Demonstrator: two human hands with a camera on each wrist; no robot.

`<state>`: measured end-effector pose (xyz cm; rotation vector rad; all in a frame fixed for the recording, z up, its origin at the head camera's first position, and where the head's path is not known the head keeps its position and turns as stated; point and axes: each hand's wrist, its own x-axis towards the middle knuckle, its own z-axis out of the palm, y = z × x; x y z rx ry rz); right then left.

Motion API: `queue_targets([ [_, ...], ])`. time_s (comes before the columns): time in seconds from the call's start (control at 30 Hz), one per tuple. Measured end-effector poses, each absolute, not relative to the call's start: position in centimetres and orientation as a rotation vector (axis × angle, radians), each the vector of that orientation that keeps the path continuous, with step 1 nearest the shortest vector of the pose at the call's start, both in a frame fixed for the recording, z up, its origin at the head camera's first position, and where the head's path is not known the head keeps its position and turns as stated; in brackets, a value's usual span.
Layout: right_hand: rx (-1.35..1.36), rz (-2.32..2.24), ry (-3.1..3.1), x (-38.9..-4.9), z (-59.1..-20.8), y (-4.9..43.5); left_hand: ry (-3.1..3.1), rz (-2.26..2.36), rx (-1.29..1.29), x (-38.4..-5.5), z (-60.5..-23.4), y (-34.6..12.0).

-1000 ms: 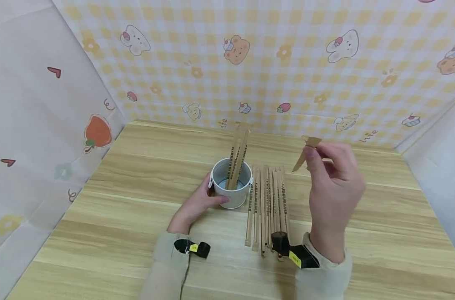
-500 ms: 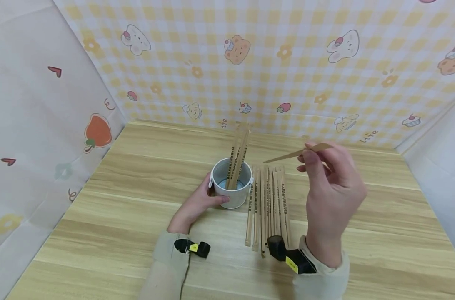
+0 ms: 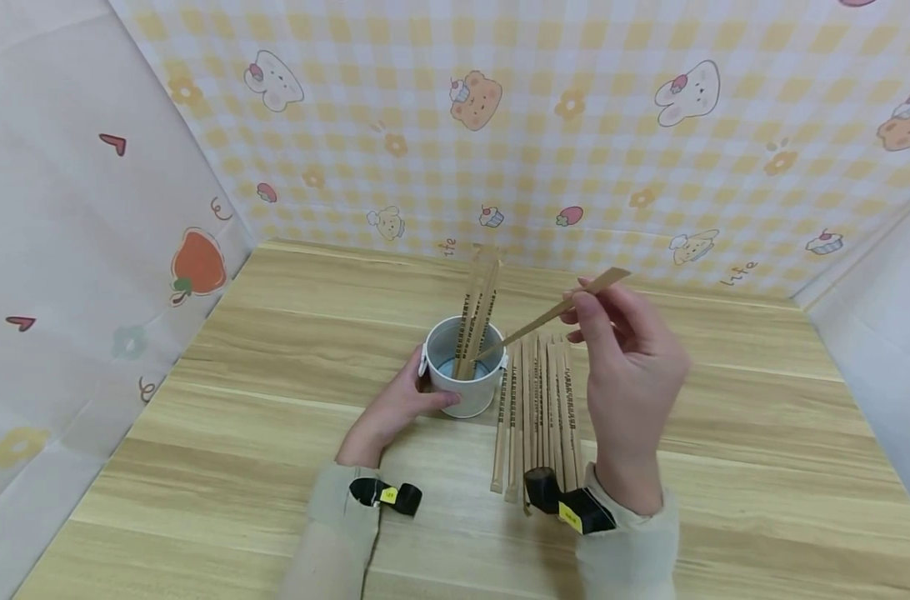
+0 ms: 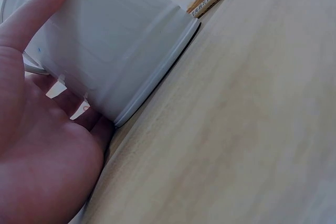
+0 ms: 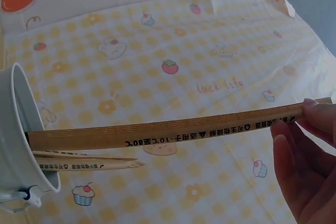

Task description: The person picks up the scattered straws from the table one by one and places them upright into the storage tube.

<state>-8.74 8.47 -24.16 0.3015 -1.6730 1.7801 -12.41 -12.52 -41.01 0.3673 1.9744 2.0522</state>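
A small white metal bucket stands on the table, holding several paper-wrapped straws that lean against its rim. My left hand grips its side, thumb across the front and fingers around the back; the left wrist view shows the bucket wall close up. Between thumb and fingertips, my right hand pinches one paper-wrapped straw near its upper end. The straw slants down leftward, its lower end inside the bucket mouth. In the right wrist view the printed straw reaches past the bucket rim.
Just right of the bucket, a row of several wrapped straws lies side by side on the wooden table. Part of the row is under my right wrist's camera. A yellow checked cloth rises behind the table, with pale cloth at the left.
My right hand has turned the straw it pinches from steeply downward to slanting left, and has moved left so its tip enters the bucket. The left hand and bucket have stayed put.
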Motion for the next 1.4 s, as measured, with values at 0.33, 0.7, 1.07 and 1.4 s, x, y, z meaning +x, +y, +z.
queue_targets([
  [0.33, 0.24, 1.599, -2.032, -10.2, -25.5, 8.3, 1.97, 2.056, 0.377, -12.5, -41.1, -12.5],
  [0.7, 0.199, 1.502, -2.213, -14.1, -30.7, 8.5, 1.967, 2.06, 0.369, -12.5, -41.1, -12.5],
  [1.07, 0.181, 1.498, -2.331, -15.5, -33.0, 8.2, 1.969, 2.064, 0.365, -12.4, -41.0, -12.5],
  [1.4, 0.167, 1.521, -2.397, -15.9, -33.9, 7.8, 1.979, 2.05, 0.365, -12.4, -41.0, -12.5],
])
